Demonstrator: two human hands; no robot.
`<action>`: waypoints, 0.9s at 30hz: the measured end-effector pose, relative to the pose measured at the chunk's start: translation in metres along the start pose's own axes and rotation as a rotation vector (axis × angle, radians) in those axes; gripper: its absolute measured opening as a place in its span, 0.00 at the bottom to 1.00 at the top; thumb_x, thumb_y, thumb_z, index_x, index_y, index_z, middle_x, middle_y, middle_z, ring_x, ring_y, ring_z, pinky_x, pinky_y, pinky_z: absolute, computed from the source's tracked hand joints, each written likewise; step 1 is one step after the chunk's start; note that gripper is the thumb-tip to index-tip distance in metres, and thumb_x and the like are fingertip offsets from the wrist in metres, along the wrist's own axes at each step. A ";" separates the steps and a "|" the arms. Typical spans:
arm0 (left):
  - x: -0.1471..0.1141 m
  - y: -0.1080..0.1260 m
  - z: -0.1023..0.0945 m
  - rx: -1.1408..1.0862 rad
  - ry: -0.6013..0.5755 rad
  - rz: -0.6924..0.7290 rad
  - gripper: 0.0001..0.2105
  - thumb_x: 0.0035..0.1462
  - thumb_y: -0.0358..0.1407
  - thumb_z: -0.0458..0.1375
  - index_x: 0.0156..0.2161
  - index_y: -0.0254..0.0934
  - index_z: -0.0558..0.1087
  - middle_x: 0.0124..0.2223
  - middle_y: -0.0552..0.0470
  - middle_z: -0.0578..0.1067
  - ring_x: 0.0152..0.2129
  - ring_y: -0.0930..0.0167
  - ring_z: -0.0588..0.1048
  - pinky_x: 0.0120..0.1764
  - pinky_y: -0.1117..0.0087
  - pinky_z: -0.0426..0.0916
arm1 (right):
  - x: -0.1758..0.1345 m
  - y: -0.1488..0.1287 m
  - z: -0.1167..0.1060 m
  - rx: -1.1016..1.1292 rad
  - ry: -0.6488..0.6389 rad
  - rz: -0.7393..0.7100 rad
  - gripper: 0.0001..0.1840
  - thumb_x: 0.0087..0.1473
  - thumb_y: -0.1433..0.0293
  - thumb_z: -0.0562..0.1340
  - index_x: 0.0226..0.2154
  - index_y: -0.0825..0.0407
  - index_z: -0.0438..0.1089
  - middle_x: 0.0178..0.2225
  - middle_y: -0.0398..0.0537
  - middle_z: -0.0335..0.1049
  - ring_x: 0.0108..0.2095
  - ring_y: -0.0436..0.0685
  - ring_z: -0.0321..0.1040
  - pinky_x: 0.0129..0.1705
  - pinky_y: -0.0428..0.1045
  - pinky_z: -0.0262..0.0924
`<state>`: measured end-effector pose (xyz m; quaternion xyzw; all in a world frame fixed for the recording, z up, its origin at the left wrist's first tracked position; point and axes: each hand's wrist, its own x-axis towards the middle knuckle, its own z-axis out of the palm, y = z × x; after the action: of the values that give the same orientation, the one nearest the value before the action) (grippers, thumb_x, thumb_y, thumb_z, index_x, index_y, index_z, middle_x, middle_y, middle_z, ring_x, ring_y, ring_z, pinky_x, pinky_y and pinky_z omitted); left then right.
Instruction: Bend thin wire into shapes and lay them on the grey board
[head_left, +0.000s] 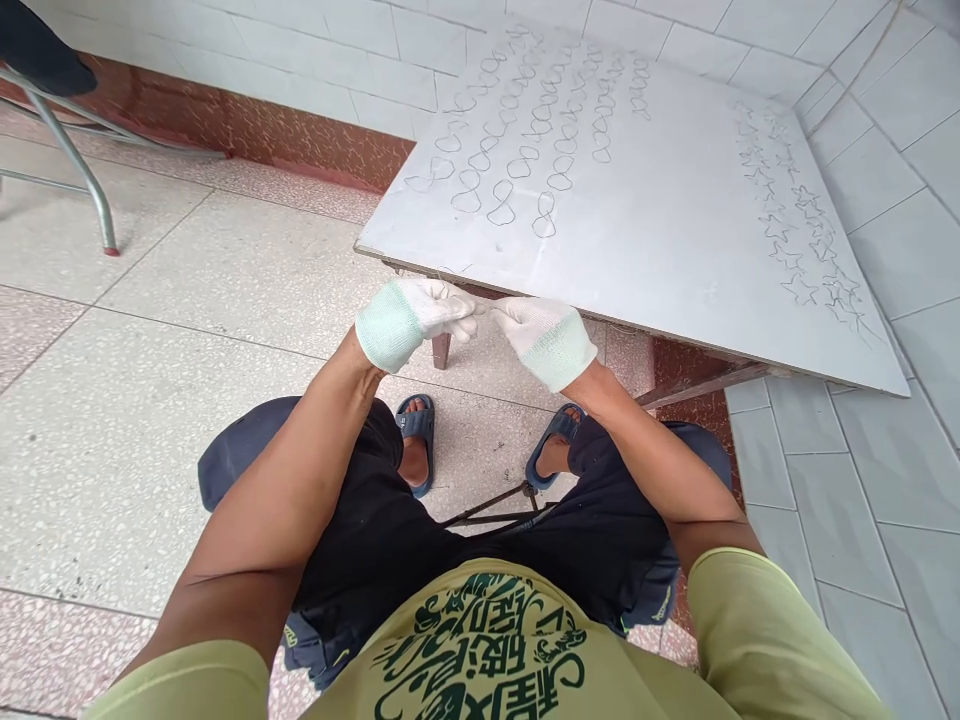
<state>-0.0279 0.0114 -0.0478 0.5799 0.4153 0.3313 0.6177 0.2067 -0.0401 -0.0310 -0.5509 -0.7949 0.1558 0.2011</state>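
My left hand [436, 308], in a white glove with a pale green cuff, is closed in a pinch on a thin wire [452, 274]. A short length of it shows above the fingers, against the table's near edge. Fingertip to fingertip with it, my right hand [531, 326] wears a matching glove and pinches at the same wire; most of the wire between them is hidden or too fine to make out. Just beyond both hands is a white tabletop [637, 240]. Rows of wire figure-eights [545, 214] lie on its left part, and wire stars [801, 288] lie along its right side.
The table's near edge runs just past my hands, with a wooden leg [441, 350] below it. Tiled walls [907, 230] border the table behind and to the right. A metal-legged stool [94, 190] stands at far left. My slippered feet are on the speckled floor [187, 360].
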 end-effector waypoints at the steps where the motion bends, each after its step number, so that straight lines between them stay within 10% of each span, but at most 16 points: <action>1: 0.000 0.002 0.000 -0.002 -0.017 -0.019 0.14 0.56 0.42 0.81 0.34 0.33 0.86 0.30 0.44 0.87 0.21 0.66 0.83 0.27 0.68 0.77 | 0.002 0.002 0.002 -0.052 0.008 -0.011 0.26 0.86 0.62 0.54 0.41 0.49 0.83 0.37 0.48 0.82 0.40 0.59 0.75 0.43 0.53 0.58; 9: 0.000 -0.005 0.007 -0.109 -0.056 -0.008 0.21 0.49 0.49 0.84 0.33 0.33 0.86 0.26 0.46 0.83 0.20 0.66 0.81 0.25 0.69 0.77 | -0.001 0.001 0.001 -0.077 0.023 -0.113 0.24 0.87 0.64 0.54 0.42 0.50 0.82 0.42 0.53 0.84 0.43 0.61 0.75 0.47 0.55 0.58; 23: 0.000 0.003 0.010 -0.109 0.174 0.127 0.15 0.53 0.44 0.77 0.28 0.35 0.81 0.26 0.47 0.81 0.23 0.71 0.78 0.30 0.71 0.75 | -0.009 -0.019 0.015 0.318 0.035 0.159 0.15 0.82 0.60 0.65 0.53 0.43 0.90 0.34 0.44 0.85 0.40 0.60 0.83 0.49 0.53 0.71; 27: -0.001 0.000 0.009 -0.017 0.147 0.163 0.14 0.54 0.43 0.73 0.26 0.36 0.79 0.24 0.47 0.80 0.21 0.73 0.75 0.27 0.73 0.70 | -0.011 -0.020 0.021 0.346 0.053 0.155 0.16 0.81 0.63 0.65 0.57 0.41 0.90 0.50 0.46 0.92 0.52 0.62 0.87 0.60 0.56 0.74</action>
<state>-0.0201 0.0063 -0.0474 0.5808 0.4080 0.4255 0.5614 0.1838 -0.0577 -0.0414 -0.5714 -0.7059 0.2908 0.3011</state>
